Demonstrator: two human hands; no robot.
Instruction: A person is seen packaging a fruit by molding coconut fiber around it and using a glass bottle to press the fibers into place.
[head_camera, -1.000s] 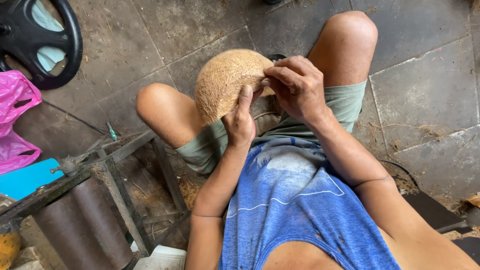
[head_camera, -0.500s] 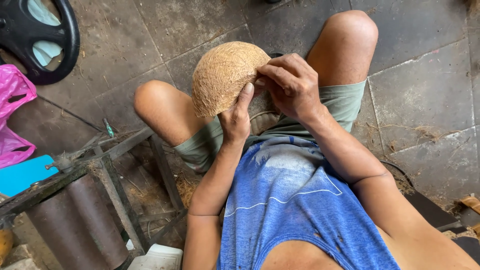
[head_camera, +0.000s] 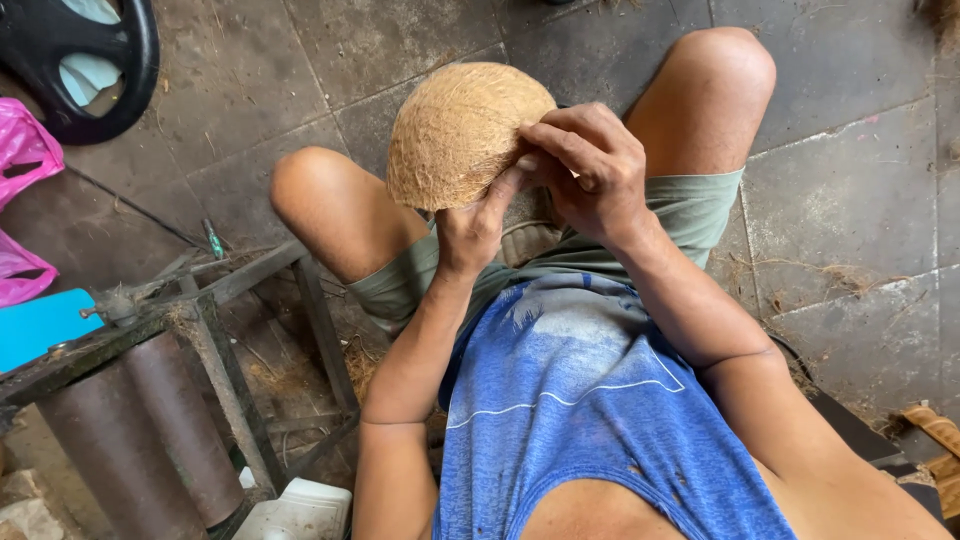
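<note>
A tan, fibrous half coconut shell (head_camera: 460, 135) is held above my lap, dome side toward the camera. My left hand (head_camera: 475, 230) grips its lower edge from below, thumb pressed up along the rim. My right hand (head_camera: 590, 165) clasps the shell's right edge, fingers curled over it. Both hands touch each other at the rim. The shell's inside is hidden. My bare knees flank the shell and I wear a blue sleeveless shirt and green shorts.
A rusty metal frame with a brown roller (head_camera: 170, 400) stands at the lower left. A black steering wheel (head_camera: 90, 60), pink plastic bags (head_camera: 25, 150) and a blue object (head_camera: 35, 325) lie at the left. Grey floor tiles (head_camera: 860, 180) carry loose fibres.
The coconut shell has risen and turned a little, showing more of its dome. Both hands kept hold of its rim and moved up with it.
</note>
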